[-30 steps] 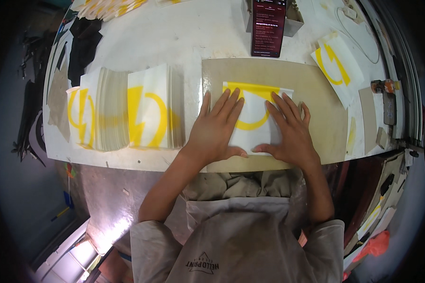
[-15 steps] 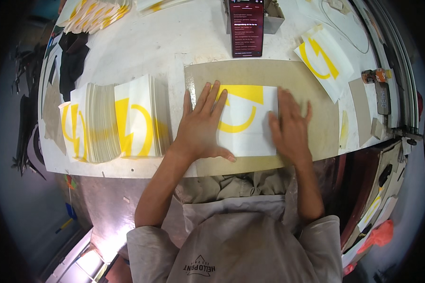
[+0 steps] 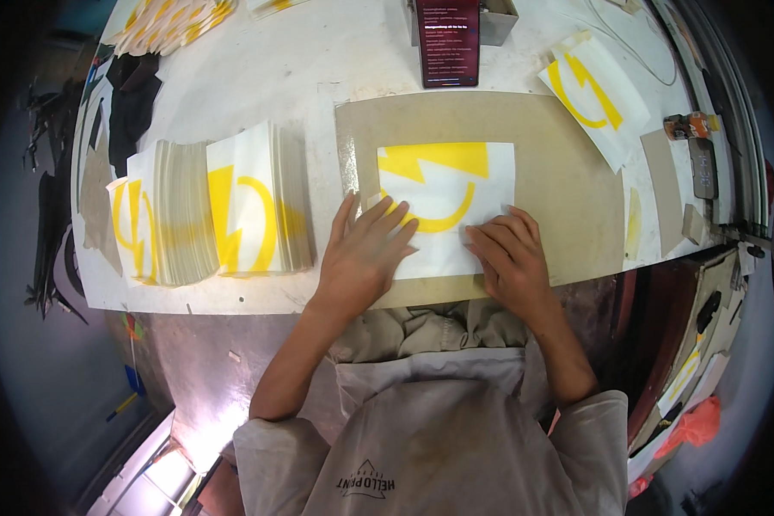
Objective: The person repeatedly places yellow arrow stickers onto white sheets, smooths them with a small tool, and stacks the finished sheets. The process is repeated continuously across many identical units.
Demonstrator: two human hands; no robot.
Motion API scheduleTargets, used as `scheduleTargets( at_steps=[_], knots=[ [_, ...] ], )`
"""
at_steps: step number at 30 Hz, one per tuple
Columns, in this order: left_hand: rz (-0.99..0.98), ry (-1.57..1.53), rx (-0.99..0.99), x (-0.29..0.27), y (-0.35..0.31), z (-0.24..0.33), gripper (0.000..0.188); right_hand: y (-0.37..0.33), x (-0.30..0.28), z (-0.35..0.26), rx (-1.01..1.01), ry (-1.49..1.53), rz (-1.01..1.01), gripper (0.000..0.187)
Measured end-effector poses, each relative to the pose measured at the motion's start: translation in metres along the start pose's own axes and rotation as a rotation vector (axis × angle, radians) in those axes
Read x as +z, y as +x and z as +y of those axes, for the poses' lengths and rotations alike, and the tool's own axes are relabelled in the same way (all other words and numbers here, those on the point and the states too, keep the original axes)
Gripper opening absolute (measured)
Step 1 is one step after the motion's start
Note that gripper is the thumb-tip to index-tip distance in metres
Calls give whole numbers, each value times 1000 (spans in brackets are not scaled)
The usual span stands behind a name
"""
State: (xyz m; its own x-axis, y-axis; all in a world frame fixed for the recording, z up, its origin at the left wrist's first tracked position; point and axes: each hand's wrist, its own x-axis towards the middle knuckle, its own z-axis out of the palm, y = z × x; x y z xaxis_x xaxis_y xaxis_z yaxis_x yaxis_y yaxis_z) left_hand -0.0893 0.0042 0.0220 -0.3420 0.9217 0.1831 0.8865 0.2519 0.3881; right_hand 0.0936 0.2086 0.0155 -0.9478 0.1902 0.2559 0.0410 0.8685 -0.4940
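A white folded sheet (image 3: 443,249) with a bold yellow print lies in front of me on a beige board (image 3: 568,198). Across its left edge rests my left hand (image 3: 357,262), open, its fingers stretched out and slightly blurred. My right hand (image 3: 516,262) is at the sheet's lower right, thumb and bent fingers drawn together in a pinch on it. That hand hides the lower right corner. To the left stand two thick stacks of similar printed pieces, the nearer stack (image 3: 245,202) and the farther-left stack (image 3: 146,215).
A phone (image 3: 449,43) leans against a metal box (image 3: 497,26) at the back. Another printed piece (image 3: 595,99) lies at the back right. A loose pile (image 3: 168,26) of printed pieces sits far left, near black cloth (image 3: 133,99). A small digital clock (image 3: 703,168) is by the right edge.
My right hand has moved down and inward from the sheet's right edge, its fingers now bent together. My left hand has slid down toward me, uncovering the sheet's upper left.
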Motion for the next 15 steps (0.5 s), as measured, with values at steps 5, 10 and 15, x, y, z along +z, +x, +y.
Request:
scheduleTargets(
  at_steps=[5,10,15],
  knots=[
    [39,-42,-46,3,-1,2,46,17,-13,-9,51,7,53,37],
    [36,-19,-61,1,3,17,37,8,-13,1,42,31,-55,35],
    [204,-62,53,17,-10,27,31,-10,-4,-7,-61,-18,41,34]
  ],
)
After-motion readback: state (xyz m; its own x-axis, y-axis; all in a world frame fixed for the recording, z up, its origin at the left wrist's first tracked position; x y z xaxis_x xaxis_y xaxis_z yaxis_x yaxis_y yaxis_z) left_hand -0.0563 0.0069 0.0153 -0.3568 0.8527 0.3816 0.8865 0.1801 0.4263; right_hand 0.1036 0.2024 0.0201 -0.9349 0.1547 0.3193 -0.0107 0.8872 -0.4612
